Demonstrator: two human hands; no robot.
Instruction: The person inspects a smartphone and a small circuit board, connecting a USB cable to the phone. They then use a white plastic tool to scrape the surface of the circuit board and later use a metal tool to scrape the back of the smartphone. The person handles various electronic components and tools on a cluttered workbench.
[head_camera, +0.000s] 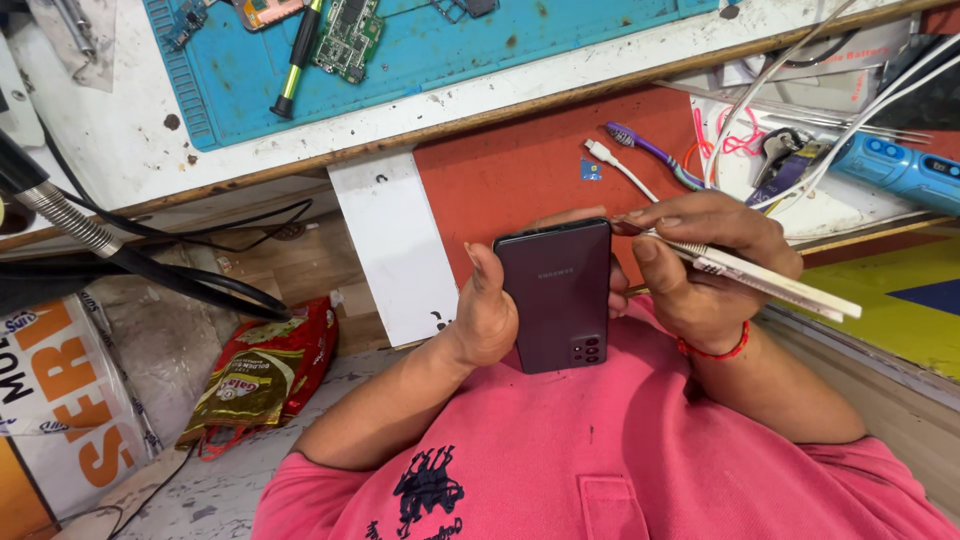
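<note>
My left hand (485, 312) grips a dark purple-grey smartphone (555, 285) by its left edge. The phone's back faces up and its camera cluster is at the end nearest my pink shirt. My right hand (700, 262) holds a thin metal tool with a flat white handle (785, 287). The tool's tip rests at the phone's far right corner. The fingers of my left hand behind the phone are mostly hidden.
A blue work mat (450, 45) at the top carries circuit boards (347, 38) and a green-tipped screwdriver (298, 60). On the red surface (520, 170) lie a purple toothbrush (652, 152) and a white cable (620, 168). A blue device (900, 170) is at right. A snack bag (262, 375) lies on the floor.
</note>
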